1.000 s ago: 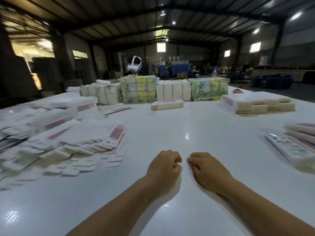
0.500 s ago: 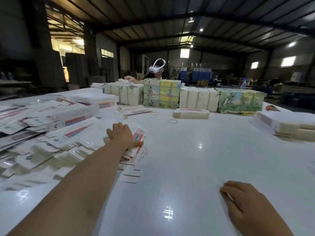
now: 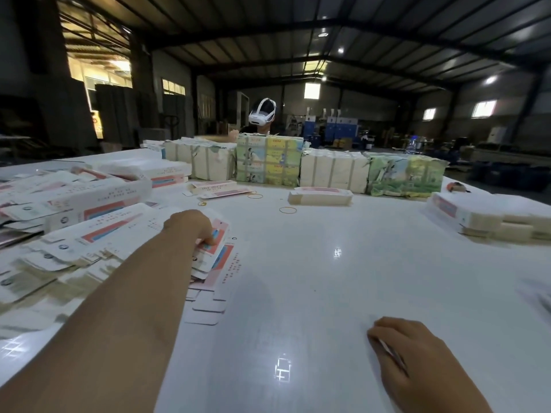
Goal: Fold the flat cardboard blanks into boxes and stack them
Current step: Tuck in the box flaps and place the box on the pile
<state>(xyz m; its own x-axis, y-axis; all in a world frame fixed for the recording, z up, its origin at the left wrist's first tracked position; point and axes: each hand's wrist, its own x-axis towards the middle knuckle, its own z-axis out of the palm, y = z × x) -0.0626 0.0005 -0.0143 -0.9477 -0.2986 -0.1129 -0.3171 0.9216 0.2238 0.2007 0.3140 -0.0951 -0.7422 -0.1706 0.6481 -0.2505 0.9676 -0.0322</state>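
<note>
Head view: left grip [image 3: 193,226] curled on top blank [image 3: 219,238]; right grip [image 3: 408,350] loose, empty.

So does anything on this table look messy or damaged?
Yes. The flat blanks on the left lie in a loose, slumped heap, not a squared stack. The wrapped bundles at the far edge have torn paper. Rubber bands lie scattered on the table.
</note>
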